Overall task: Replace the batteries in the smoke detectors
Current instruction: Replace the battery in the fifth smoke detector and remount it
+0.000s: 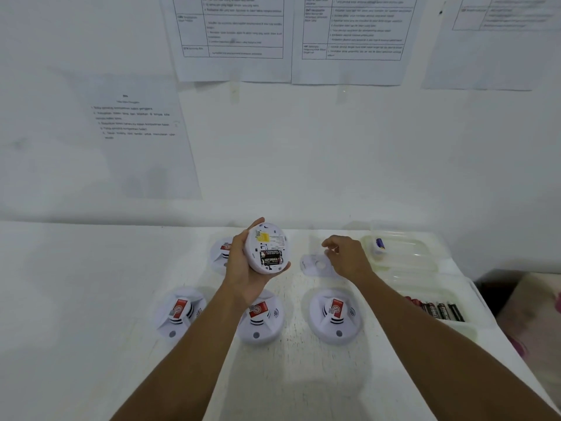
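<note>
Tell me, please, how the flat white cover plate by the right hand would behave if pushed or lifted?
The cover plate looks thin and flat, so probably light and likely to slide, not roll, on the table. Lying flush, its edge may be fiddly to lift.

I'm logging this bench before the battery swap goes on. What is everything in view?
held smoke detector: one, white, back to camera, in left hand
fitted batteries: two, black, in its bay
table smoke detectors: four, white with red stickers, three in front, one partly hidden behind left hand
cover plate: one, white, under right hand
battery tray: one, clear, right edge
spare batteries: several, mostly black, inside it
far tray: one, clear, back right
printed sheets: four, white, wall
table: white
left hand: holds detector
right hand: loosely curled, empty
</note>
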